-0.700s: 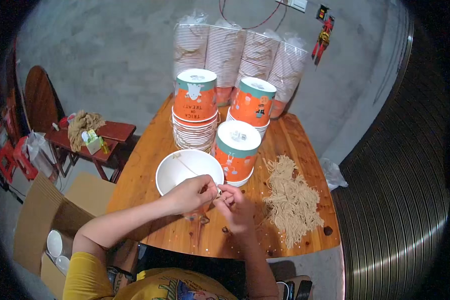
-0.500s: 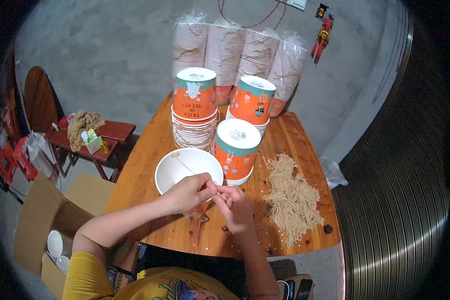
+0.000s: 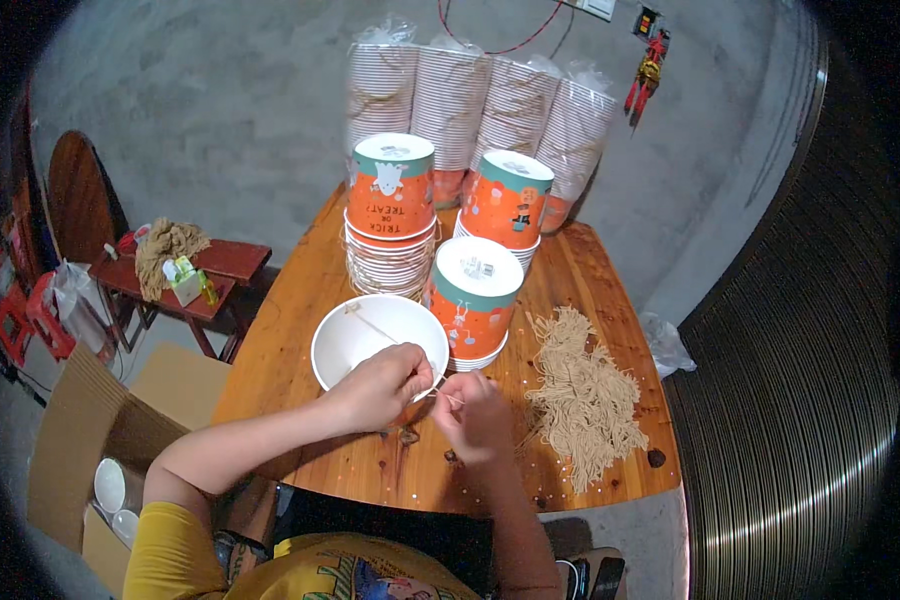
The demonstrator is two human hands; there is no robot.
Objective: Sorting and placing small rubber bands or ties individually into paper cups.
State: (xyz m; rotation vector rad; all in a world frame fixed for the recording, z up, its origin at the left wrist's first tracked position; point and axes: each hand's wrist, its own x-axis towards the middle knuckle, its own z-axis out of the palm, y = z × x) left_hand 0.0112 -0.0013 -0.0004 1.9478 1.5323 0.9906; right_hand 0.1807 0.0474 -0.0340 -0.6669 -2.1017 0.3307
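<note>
A white paper bucket (image 3: 332, 350) sits at the near middle of the table with its mouth up toward me. A thin beige cord (image 3: 372, 326) runs from the bucket's far inner wall across the opening to my hands. My left hand (image 3: 378, 388) is closed on the cord at the near right rim. Just right of it, my right hand (image 3: 473, 420) pinches the cord's other stretch, with a small gap between the hands. To the right lies a loose heap of cut beige cords (image 3: 585, 400). Beyond the bucket stands an upturned stack of orange and green buckets (image 3: 470, 318).
Two more upturned bucket stacks (image 3: 392, 205) stand farther back, and tall bagged stacks (image 3: 448, 105) line the wall. An open carton (image 3: 75, 425) with white buckets is at lower left. A red bench (image 3: 235, 262) holds cloth and a small box. Ridged metal sheeting (image 3: 790, 420) rises at right.
My hands have drawn slightly apart, with the right hand moving a little right, and a short stretch of cord now shows between them. The bucket has barely shifted.
</note>
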